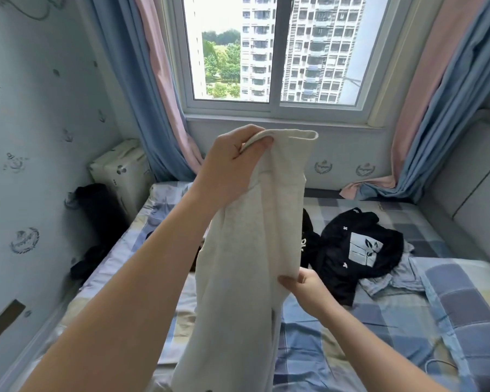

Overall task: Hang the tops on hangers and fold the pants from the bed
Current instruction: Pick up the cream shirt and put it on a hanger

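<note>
While left grip (pixel 232 164) pinches top edge, right grip (pixel 306 290) holds side, cream garment (pixel 244 278) hangs limp.

The left hand (pixel 232 162) pinches the top hem of a cream garment (pixel 244 264) and holds it up above the bed (pixel 337 340), and the right hand (pixel 303 287) grips its side edge lower down. The cloth hangs long between both hands. On the checked bed sheet, a black top (pixel 357 250) with a white print lies crumpled, partly over a light blue garment (pixel 393 281).
</note>
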The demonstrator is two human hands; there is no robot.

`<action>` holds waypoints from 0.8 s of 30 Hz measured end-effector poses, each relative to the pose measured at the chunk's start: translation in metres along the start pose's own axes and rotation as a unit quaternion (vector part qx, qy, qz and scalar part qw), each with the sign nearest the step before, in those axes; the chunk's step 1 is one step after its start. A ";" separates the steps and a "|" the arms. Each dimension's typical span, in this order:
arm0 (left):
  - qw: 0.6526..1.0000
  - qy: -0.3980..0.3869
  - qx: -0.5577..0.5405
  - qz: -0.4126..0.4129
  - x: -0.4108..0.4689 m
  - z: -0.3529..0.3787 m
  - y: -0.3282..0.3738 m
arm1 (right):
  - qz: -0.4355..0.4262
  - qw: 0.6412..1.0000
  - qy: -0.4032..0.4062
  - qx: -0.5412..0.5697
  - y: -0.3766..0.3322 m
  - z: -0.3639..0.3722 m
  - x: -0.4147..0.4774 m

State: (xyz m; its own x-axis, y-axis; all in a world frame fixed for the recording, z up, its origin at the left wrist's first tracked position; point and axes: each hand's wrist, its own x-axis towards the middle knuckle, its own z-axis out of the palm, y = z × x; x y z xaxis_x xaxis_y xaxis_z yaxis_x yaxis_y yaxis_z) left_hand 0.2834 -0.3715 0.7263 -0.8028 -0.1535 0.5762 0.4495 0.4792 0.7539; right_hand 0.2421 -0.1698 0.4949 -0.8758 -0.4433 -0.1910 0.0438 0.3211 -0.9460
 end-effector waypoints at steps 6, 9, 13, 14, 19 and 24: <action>0.994 0.068 0.011 -0.083 0.009 -0.004 -0.044 | -0.018 0.999 0.034 0.027 -0.031 -0.019 -0.004; 0.986 0.076 0.030 -0.143 0.004 0.003 -0.074 | -0.045 0.997 0.043 0.048 -0.060 -0.027 -0.006; 0.975 0.014 0.028 -0.221 -0.011 0.021 -0.097 | -0.073 0.991 0.080 0.075 -0.099 -0.033 -0.003; 0.972 -0.003 0.026 -0.235 -0.015 0.025 -0.098 | -0.074 0.989 0.089 0.089 -0.108 -0.035 -0.001; 0.968 -0.038 -0.022 -0.249 -0.046 0.040 -0.092 | -0.053 0.976 0.132 0.163 -0.140 -0.047 0.004; 0.960 -0.123 -0.076 -0.242 -0.076 0.062 -0.065 | -0.055 0.974 0.133 0.175 -0.162 -0.046 0.005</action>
State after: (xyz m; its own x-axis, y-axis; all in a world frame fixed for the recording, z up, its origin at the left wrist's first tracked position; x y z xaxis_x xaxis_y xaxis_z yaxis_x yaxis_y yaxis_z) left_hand 0.2910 -0.3374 0.6140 -0.9917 -0.1082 0.0696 0.0381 0.2698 0.9622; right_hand 0.2084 -0.1854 0.6597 -0.9757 -0.2124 -0.0533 0.0634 -0.0407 -0.9972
